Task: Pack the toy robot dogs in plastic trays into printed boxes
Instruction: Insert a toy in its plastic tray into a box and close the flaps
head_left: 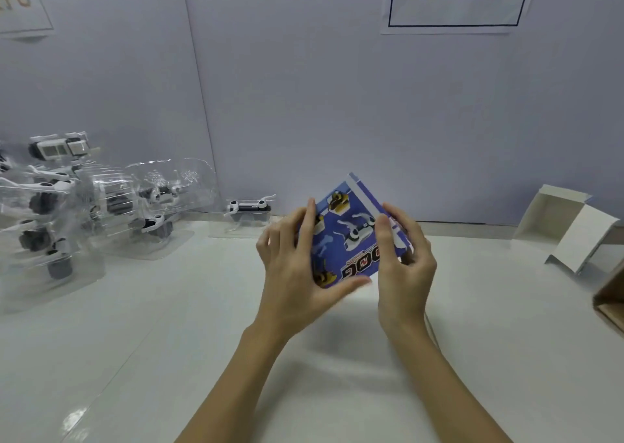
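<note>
I am facing pale lavender wall panels [304, 88] rising behind my glossy white bench [169, 341]; a white paper sign [456, 0] is hanging upper right.

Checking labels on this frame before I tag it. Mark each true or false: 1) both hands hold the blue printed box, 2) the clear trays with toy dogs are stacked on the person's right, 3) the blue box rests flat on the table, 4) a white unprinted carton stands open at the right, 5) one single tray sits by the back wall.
1) Both the left hand and the right hand hold the blue printed cardboard box. True.
2) The clear plastic trays with white toy robot dogs are stacked on the right. False: they are on the left.
3) The box rests flat on the white table. False: it is held tilted above it.
4) A white unprinted carton stands open at the right. True.
5) A single clear tray with a toy dog sits by the back wall. True.
</note>
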